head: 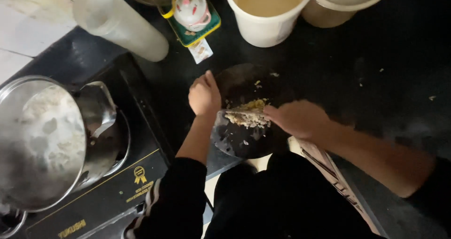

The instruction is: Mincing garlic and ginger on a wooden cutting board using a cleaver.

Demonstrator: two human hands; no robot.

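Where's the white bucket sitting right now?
In the head view the white bucket stands at top centre on the dark counter, beyond the round chopping board, with a tan tub to its right and a green-trayed timer to its left.

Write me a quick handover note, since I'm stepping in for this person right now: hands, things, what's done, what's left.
Left hand: closed, resting on the round dark board, steadying it.
Right hand: holds a flat blade loaded with pale chopped bits.
Things: the board lies on the dark counter; a steaming pot sits on the cooktop to the left; a white bucket stands behind.
Done: a pile is chopped and gathered on the blade.
Left: yellowish scraps remain on the board.
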